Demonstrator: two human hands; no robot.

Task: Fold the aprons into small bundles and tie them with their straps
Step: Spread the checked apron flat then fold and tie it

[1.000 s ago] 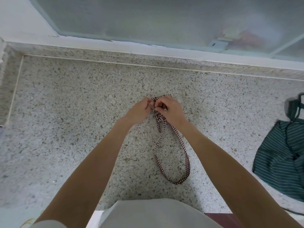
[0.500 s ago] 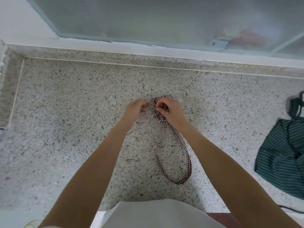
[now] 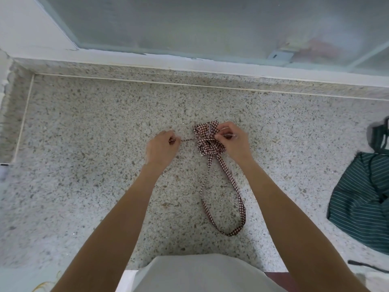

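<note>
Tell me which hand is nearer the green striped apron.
Right. The right hand is at the checked bundle, on the side toward the green striped apron; the left hand is beyond the bundle, farther away.

Both forearms extended forward, left hand (image 3: 162, 147) and right hand (image 3: 233, 142) apart, fingers curled, pinching.
</note>
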